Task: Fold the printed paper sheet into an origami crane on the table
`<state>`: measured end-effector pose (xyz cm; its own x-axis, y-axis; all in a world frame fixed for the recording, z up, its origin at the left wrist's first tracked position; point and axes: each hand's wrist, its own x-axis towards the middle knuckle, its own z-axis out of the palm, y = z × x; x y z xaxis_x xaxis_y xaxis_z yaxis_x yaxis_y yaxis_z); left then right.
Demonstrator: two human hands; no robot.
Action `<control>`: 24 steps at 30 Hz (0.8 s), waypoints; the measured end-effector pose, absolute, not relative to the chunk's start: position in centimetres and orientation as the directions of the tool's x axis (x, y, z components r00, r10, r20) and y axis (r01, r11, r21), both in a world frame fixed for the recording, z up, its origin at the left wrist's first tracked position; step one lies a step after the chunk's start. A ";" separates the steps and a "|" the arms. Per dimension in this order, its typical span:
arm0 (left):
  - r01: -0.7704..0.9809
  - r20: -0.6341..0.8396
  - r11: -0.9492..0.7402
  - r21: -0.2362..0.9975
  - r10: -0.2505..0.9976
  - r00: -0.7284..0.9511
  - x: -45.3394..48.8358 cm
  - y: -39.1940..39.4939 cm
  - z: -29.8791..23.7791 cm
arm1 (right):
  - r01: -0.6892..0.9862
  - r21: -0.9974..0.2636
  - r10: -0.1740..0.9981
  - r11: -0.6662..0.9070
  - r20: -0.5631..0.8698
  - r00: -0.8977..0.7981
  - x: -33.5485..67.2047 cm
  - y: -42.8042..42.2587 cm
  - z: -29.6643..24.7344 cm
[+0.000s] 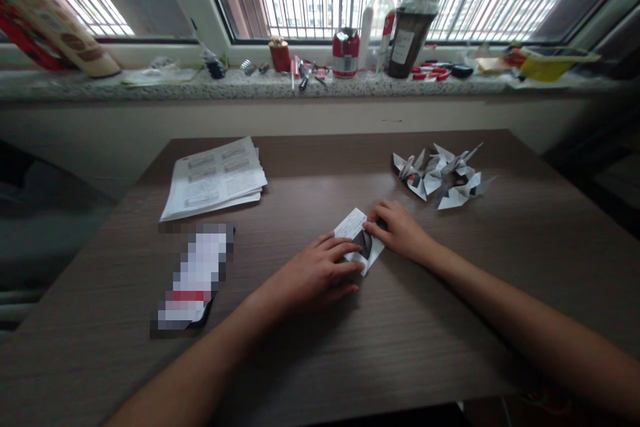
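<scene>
A small folded piece of printed paper (pixel 353 227) lies flat on the brown wooden table (pixel 450 320), near its middle. My left hand (pixel 315 275) rests on the paper's near left edge, fingers stretched out and pressing it down. My right hand (pixel 397 230) lies on the paper's right side, fingers flat along a fold. Part of the paper is hidden under both hands.
A pile of folded paper cranes (pixel 443 177) sits at the back right of the table. A stack of printed sheets (pixel 215 177) lies at the back left, a phone (pixel 193 280) nearer me. The windowsill (pixel 100 87) holds a red can (pixel 345 52), bottles, a cup and small items.
</scene>
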<state>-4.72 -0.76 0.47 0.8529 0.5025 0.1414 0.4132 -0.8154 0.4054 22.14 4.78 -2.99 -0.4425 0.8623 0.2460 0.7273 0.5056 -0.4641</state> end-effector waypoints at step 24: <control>0.355 0.125 -0.827 0.436 0.446 0.886 -5.0 -0.4 1.1 | 0.680 -0.483 0.833 0.552 0.277 -0.479 21.1 4.8 -3.0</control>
